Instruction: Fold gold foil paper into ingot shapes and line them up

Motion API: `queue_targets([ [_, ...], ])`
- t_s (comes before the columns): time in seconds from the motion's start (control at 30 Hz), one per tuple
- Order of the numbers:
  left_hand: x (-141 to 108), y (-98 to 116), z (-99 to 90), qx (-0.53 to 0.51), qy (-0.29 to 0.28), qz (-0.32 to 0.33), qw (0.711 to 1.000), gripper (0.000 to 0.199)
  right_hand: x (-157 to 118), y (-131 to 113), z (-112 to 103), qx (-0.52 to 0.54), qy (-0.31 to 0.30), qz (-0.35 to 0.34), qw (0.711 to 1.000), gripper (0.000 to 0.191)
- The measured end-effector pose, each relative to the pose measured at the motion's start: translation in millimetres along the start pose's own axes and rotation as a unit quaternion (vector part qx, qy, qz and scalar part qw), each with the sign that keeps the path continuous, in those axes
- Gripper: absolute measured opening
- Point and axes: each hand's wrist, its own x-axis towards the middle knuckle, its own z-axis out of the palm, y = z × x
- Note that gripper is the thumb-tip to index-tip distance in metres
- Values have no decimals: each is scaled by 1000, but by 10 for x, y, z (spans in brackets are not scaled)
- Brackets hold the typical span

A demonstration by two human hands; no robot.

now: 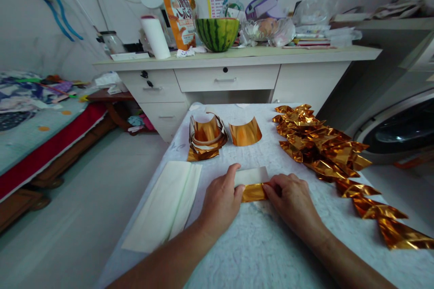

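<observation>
A sheet of gold foil paper lies in front of me, its near edge folded over so a gold strip shows below the pale back. My left hand grips the sheet's left side, thumb on the gold strip. At the right end of the fold, my right hand pinches the paper between thumb and curled fingers. Beyond my hands stands a curled stack of gold foil sheets, and beside it a single curved gold sheet. Many folded gold foil pieces are heaped along the right.
A folded white paper lies left of my hands on the cloth-covered table. Behind is a white desk bearing a halved watermelon, an orange snack bag and a white paper roll. A washing machine stands at right.
</observation>
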Motion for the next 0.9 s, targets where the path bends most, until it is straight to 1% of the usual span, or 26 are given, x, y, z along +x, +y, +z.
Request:
queue_targets([
  [0.07,0,-19,26,41,-2,16,999,45,1,-3,16,-23,-2,1,1000,23],
  [0.13,0,-31,30,71,13,38,997,44,0,-1,37,-38,3,5,999,21],
  [0.23,8,-25,-7,88,67,50,993,41,-1,3,72,-49,46,16,998,8],
  [0.27,14,-22,-23,88,77,52,992,38,-1,0,79,-50,64,10,997,9],
  [0.3,21,-22,-36,85,75,62,992,31,0,-5,84,-49,72,-4,996,10],
  [0.37,37,-32,-49,68,34,101,992,15,3,-22,85,-38,52,-52,997,9],
  [0.4,45,-42,-48,55,5,123,991,13,4,-33,81,-30,28,-79,996,14],
  [0.47,57,-66,-44,27,-44,153,987,20,8,-54,70,-18,-17,-117,993,24],
  [0.5,60,-76,-45,20,-58,157,986,22,10,-64,63,-16,-32,-125,992,25],
  [0.57,57,-83,-60,12,-69,158,985,23,12,-84,51,-17,-41,-120,992,25],
  [0.7,19,-59,-108,28,-72,148,986,10,9,-136,42,-28,-40,-94,994,23],
  [0.83,-27,-66,-102,66,-60,118,989,15,-8,-200,63,-53,-29,-74,995,6],
  [0.9,-41,-92,-98,70,-65,109,990,18,-19,-228,78,-76,-20,-69,994,9],
])
